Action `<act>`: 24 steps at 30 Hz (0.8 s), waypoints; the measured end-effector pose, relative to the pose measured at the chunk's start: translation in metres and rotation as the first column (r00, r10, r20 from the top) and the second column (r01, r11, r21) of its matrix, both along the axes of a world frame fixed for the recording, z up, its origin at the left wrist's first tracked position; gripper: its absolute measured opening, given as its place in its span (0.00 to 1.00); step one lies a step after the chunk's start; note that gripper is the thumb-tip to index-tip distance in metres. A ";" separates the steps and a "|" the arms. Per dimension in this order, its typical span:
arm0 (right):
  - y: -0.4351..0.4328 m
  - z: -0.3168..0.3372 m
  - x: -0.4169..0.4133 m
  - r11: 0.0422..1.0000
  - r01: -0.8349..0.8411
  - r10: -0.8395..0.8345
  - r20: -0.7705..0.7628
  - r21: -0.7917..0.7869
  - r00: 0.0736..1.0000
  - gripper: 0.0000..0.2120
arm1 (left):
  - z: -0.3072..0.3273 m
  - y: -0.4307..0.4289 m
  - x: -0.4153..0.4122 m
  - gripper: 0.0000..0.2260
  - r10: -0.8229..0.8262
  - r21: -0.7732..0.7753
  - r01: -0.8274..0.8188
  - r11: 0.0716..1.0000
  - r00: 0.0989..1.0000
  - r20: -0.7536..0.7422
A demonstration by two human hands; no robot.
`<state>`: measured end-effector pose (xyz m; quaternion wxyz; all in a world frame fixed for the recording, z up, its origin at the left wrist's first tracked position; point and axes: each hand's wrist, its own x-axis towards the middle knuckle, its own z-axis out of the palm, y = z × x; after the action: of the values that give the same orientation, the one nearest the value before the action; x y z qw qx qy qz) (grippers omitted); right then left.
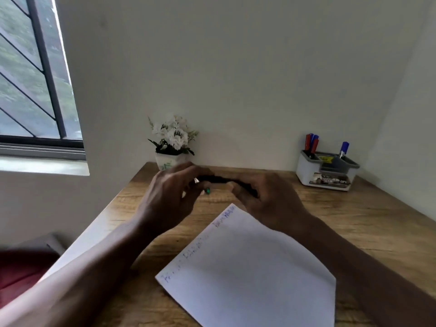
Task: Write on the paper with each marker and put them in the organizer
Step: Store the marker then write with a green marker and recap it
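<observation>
Wooden worktop (pixel 354 220) sat in a pale corner, barred window (pixel 30 90) at left. Left hand (pixel 169 194) and right hand (pixel 271 199) each pinched an end of a dark marker (pixel 219 179), held level beyond the paper (pixel 247 267); organizer (pixel 325 173) stood back right.

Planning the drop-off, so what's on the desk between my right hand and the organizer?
Nothing: the head view shows only bare wooden desk between the right hand, gripping the marker, and the organizer.

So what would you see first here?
The left hand and right hand grip a dark marker together above the desk. Nearer the person lies the white paper with writing along one edge. The organizer holding red and blue markers stands back right.
</observation>
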<state>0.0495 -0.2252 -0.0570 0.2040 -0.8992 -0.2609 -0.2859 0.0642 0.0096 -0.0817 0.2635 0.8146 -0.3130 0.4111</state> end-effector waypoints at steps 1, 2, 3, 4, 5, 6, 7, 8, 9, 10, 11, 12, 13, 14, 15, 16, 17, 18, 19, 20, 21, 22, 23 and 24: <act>-0.004 0.000 0.002 0.998 0.021 -0.018 -0.048 0.066 0.999 0.16 | -0.001 0.003 0.002 0.09 0.039 -0.022 -0.039 0.999 0.999 -0.021; -0.008 0.000 0.002 0.988 0.025 -0.005 -0.124 0.155 0.992 0.17 | -0.002 0.006 0.004 0.09 0.071 -0.032 -0.073 0.997 0.996 -0.057; -0.010 -0.001 0.001 0.975 0.017 0.025 -0.187 0.222 0.982 0.18 | -0.004 0.010 0.006 0.09 0.100 -0.029 -0.104 0.994 0.989 -0.108; -0.012 -0.003 -0.002 0.967 -0.009 0.065 -0.214 0.254 0.975 0.21 | -0.006 0.014 0.007 0.11 0.134 -0.009 -0.138 0.990 0.977 -0.165; -0.012 -0.005 -0.005 0.963 -0.045 0.106 -0.220 0.266 0.970 0.23 | -0.008 0.017 0.009 0.11 0.173 0.031 -0.170 0.985 0.961 -0.218; -0.010 -0.007 -0.010 0.952 -0.089 0.162 -0.236 0.294 0.958 0.24 | -0.009 0.018 0.009 0.10 0.214 0.084 -0.198 0.977 0.940 -0.266; -0.007 -0.008 -0.015 0.927 -0.126 0.227 -0.259 0.354 0.939 0.24 | -0.009 0.018 0.008 0.10 0.251 0.141 -0.217 0.966 0.917 -0.310; -0.002 -0.009 -0.018 0.878 -0.143 0.299 -0.287 0.457 0.910 0.21 | -0.009 0.018 0.008 0.09 0.281 0.190 -0.226 0.955 0.891 -0.356; 0.004 -0.009 -0.021 0.798 -0.134 0.375 -0.310 0.588 0.873 0.16 | -0.010 0.017 0.007 0.09 0.306 0.230 -0.229 0.946 0.865 -0.397; 0.009 -0.007 -0.025 0.694 -0.092 0.459 -0.340 0.714 0.821 0.12 | -0.009 0.016 0.006 0.09 0.333 0.269 -0.235 0.934 0.842 -0.423; 0.013 -0.006 -0.028 0.574 -0.020 0.557 -0.372 0.819 0.743 0.13 | -0.010 0.015 0.006 0.09 0.366 0.308 -0.246 0.919 0.823 -0.434; 0.016 -0.003 -0.032 0.450 0.062 0.671 -0.383 0.891 0.635 0.15 | -0.010 0.014 0.006 0.09 0.397 0.339 -0.261 0.904 0.809 -0.434; 0.017 -0.003 -0.033 0.357 0.131 0.760 -0.369 0.925 0.535 0.17 | -0.012 0.015 0.007 0.10 0.426 0.362 -0.279 0.890 0.792 -0.437; 0.017 -0.004 -0.034 0.333 0.163 0.801 -0.370 0.929 0.470 0.18 | -0.013 0.015 0.007 0.12 0.453 0.378 -0.296 0.877 0.773 -0.444; 0.018 -0.005 -0.036 0.388 0.142 0.791 -0.408 0.911 0.456 0.17 | -0.013 0.015 0.008 0.14 0.473 0.387 -0.310 0.868 0.753 -0.457; 0.017 -0.007 -0.037 0.512 0.070 0.721 -0.472 0.856 0.507 0.13 | -0.013 0.016 0.009 0.17 0.483 0.387 -0.318 0.865 0.733 -0.479; 0.017 -0.012 -0.036 0.654 -0.017 0.612 -0.516 0.756 0.600 0.08 | -0.012 0.016 0.007 0.22 0.486 0.379 -0.321 0.868 0.709 -0.511; 0.017 -0.018 -0.035 0.773 -0.084 0.506 -0.532 0.629 0.679 0.08 | -0.010 0.018 0.006 0.29 0.477 0.362 -0.319 0.876 0.682 -0.554; 0.016 -0.023 -0.034 0.851 -0.139 0.435 -0.532 0.506 0.726 0.13 | -0.008 0.019 0.003 0.38 0.462 0.344 -0.310 0.886 0.653 -0.601; 0.016 -0.027 -0.033 0.895 -0.186 0.396 -0.532 0.404 0.749 0.17 | -0.006 0.021 0.000 0.47 0.443 0.331 -0.295 0.897 0.625 -0.643; 0.015 -0.028 -0.032 0.925 -0.217 0.358 -0.519 0.313 0.776 0.19 | -0.004 0.024 -0.003 0.56 0.433 0.335 -0.275 0.901 0.592 -0.680; 0.014 -0.029 -0.031 0.941 -0.238 0.330 -0.495 0.241 0.804 0.19 | -0.003 0.026 -0.004 0.63 0.437 0.359 -0.249 0.899 0.549 -0.713; 0.011 -0.029 -0.027 0.954 -0.239 0.296 -0.470 0.179 0.832 0.19 | -0.002 0.028 -0.006 0.67 0.449 0.396 -0.216 0.893 0.507 -0.736; 0.009 -0.028 -0.024 0.963 -0.231 0.269 -0.440 0.138 0.857 0.19 | -0.001 0.028 -0.007 0.70 0.463 0.433 -0.179 0.883 0.479 -0.746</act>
<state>0.0254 -0.2161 -0.0854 0.3308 -0.8904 -0.3087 -0.0491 0.0568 0.0377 -0.0831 0.1719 0.9834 -0.0472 -0.0348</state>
